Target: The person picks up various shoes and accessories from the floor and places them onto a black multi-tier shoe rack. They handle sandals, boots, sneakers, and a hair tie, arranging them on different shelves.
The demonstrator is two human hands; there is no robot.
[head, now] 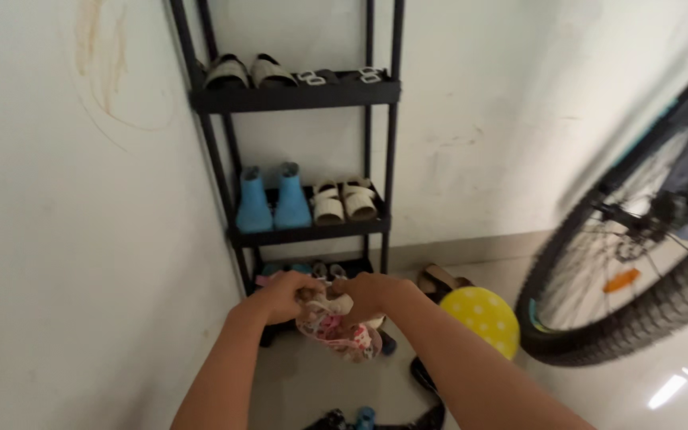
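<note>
Both hands are closed on 1 small patterned shoe (334, 330), pink and white, held in the air in front of the lowest shelf of a black rack (296, 99). The left hand (283, 294) grips its upper left edge, fingers curled over the top. The right hand (367, 294) pinches the upper right edge, just beside the left hand, so the 2 hands nearly touch above the shoe. The rest of the shoe hangs below the grip, its toe pointing down and to the right.

Straight above the grip, on the middle shelf, stand 2 blue boots (273, 201) and, to their right, 2 white sandals (345, 201). Higher up, on the top shelf, lie more pale sandals (248, 72). Just behind the hands, the bottom shelf holds small footwear too hidden to tell apart.

Right of the grip and slightly lower sits a yellow ball (483, 317) with white dots, near the right forearm. Beyond it, well to the right, stands a bicycle wheel (635, 271). Below the grip, dark footwear (428, 398) lies on the floor.
</note>
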